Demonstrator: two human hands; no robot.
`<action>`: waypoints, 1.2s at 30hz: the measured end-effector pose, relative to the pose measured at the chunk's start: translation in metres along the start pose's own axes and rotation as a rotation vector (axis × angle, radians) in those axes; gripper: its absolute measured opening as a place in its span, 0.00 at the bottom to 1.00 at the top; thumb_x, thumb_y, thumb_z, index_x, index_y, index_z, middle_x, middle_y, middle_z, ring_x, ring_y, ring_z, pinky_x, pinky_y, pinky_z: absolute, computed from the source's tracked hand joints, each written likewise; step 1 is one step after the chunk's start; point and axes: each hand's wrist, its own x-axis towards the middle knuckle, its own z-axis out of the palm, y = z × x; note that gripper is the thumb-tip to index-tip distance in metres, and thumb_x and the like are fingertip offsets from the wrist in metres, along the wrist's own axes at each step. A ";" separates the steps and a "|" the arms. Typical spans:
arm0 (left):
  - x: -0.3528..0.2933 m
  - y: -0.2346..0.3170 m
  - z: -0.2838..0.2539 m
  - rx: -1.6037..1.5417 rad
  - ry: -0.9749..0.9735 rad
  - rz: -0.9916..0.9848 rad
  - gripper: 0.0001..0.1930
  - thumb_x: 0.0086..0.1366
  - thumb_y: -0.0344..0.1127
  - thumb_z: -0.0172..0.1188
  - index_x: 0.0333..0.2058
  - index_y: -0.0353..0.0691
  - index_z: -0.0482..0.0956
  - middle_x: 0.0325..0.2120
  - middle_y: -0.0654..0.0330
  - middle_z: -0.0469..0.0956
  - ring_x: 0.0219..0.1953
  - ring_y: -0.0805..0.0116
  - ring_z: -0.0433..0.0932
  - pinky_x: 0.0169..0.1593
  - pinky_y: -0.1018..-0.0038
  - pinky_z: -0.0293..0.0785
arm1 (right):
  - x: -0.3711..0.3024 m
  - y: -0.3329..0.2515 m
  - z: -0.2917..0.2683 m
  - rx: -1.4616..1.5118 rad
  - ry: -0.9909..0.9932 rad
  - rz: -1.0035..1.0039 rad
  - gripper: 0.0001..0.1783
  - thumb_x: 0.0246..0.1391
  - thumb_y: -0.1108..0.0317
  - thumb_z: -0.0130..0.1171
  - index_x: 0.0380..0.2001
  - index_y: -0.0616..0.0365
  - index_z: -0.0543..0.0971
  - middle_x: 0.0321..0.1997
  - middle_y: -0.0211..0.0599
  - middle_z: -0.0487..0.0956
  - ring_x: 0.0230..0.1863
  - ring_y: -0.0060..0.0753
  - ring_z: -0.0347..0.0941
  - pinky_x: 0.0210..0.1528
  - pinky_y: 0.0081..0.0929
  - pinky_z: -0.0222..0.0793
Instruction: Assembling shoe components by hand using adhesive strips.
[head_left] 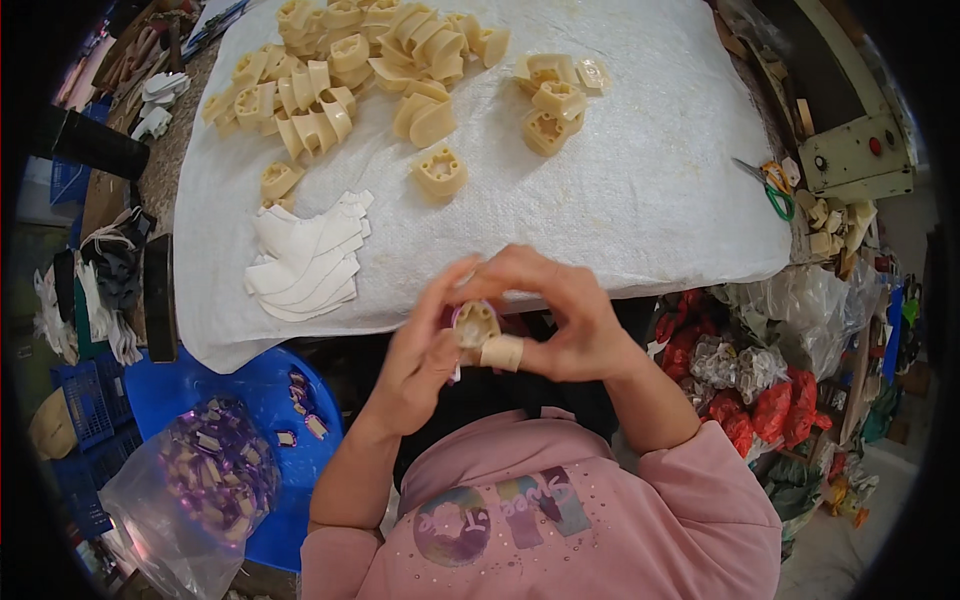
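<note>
Just off the front edge of the table, a small cream moulded piece [474, 322], hollow with a rounded end and a purple rim, sits between my two hands. My left hand [418, 352] grips it from the left side, fingers curled round and slightly blurred. On the other side, my right hand [578, 318] arches over it with the thumb against its lower edge; a beige tape wrap [502, 352] is on that thumb. White curved sheets [310, 258] lie fanned in a stack nearest my left hand. Beyond them stands a single cream hollow piece [438, 174].
A white woven cloth [640, 200] covers the table. Many cream pieces [315, 100] are heaped at the far left, several more [548, 115] further right. Green-handled scissors [778, 195] lie at the right edge. A blue chair [300, 480] at left holds a bag of purple-and-cream pieces [215, 465].
</note>
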 end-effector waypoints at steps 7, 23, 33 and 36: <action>-0.003 -0.002 0.016 -0.269 0.072 -0.180 0.28 0.66 0.42 0.40 0.60 0.33 0.50 0.42 0.55 0.67 0.37 0.73 0.70 0.41 0.78 0.68 | -0.010 0.010 0.018 -0.061 0.004 -0.038 0.24 0.43 0.70 0.66 0.46 0.57 0.73 0.45 0.40 0.71 0.41 0.33 0.70 0.39 0.29 0.69; -0.006 0.000 0.039 0.104 0.267 0.066 0.34 0.67 0.59 0.35 0.54 0.30 0.56 0.42 0.54 0.65 0.41 0.73 0.67 0.45 0.77 0.64 | -0.011 0.014 0.037 0.383 0.010 0.168 0.06 0.55 0.66 0.54 0.33 0.56 0.74 0.36 0.34 0.70 0.43 0.32 0.67 0.44 0.28 0.65; 0.004 0.005 0.043 -0.096 0.429 0.060 0.20 0.67 0.41 0.40 0.53 0.34 0.58 0.42 0.58 0.64 0.40 0.75 0.66 0.46 0.77 0.63 | -0.019 0.016 0.046 0.368 0.091 0.055 0.19 0.58 0.69 0.44 0.52 0.59 0.69 0.49 0.44 0.70 0.48 0.42 0.64 0.54 0.33 0.58; -0.003 0.001 0.042 -0.011 0.406 0.072 0.20 0.66 0.40 0.40 0.53 0.36 0.58 0.40 0.58 0.65 0.40 0.76 0.65 0.46 0.77 0.62 | -0.017 0.010 0.047 0.204 0.107 -0.049 0.19 0.57 0.69 0.44 0.52 0.60 0.69 0.46 0.42 0.70 0.46 0.40 0.65 0.50 0.31 0.61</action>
